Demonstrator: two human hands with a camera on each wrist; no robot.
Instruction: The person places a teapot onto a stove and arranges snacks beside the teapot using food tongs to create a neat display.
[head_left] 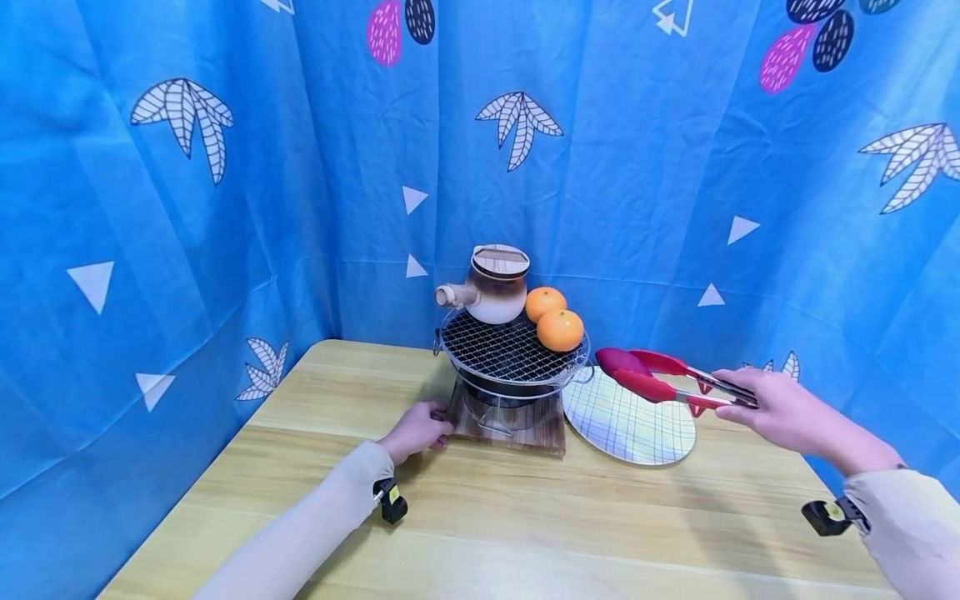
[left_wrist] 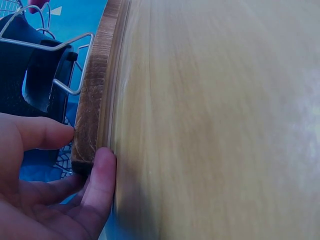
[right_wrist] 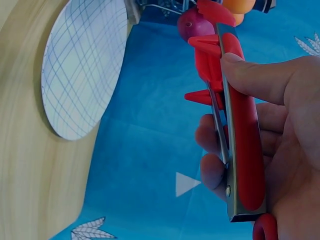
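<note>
My right hand (head_left: 787, 408) grips red-handled kitchen tongs (right_wrist: 245, 135). Between the tongs' red tips is a round purple-red thing (right_wrist: 194, 24), perhaps an onion or a plum, raised above the far edge of a checked plate (head_left: 633, 429). At the front left of the small grill stove, my left hand (head_left: 417, 431) pinches the corner of its wooden base board (left_wrist: 92, 107), thumb on one side and a finger by the tabletop. On the wire grill (head_left: 495, 350) stand a clay teapot (head_left: 497, 296) and two oranges, one (head_left: 560, 331) in front of the other (head_left: 546, 305).
The wooden table (head_left: 480, 517) carries the stove and, to its right, the plate. A blue patterned curtain (head_left: 630, 167) hangs close behind and along both sides. Wire handles (head_left: 588, 375) stick out from the grill's rim.
</note>
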